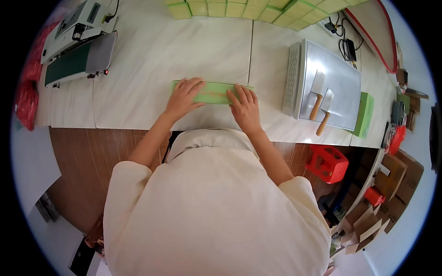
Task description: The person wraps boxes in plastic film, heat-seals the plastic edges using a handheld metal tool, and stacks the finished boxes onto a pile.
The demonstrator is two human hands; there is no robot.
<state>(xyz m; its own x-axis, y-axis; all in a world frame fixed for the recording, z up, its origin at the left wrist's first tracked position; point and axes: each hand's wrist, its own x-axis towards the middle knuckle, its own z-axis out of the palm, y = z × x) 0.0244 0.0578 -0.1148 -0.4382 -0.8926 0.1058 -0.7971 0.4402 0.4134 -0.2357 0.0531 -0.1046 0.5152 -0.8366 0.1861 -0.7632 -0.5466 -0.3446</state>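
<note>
Green box [215,92], long and flat, on the pale veined table [175,48], near edge; contents not visible. Left hand [183,97] on its left end, right hand [244,105] on its right; fingers of both slightly spread. Right: metal case [338,76] bearing two wood-handled knives [321,101]. Far: stacked green blocks [235,9].

A: Anyone else squinting at the long, narrow, light-green rectangular piece [216,93]? We can see faint orange marks running along the middle of it, but they're way too small and blurry for us to read.
B: Same here, we can't make out a single letter. Honestly, we can't read any text, label, brand, number or sign anywhere in this view.
</note>
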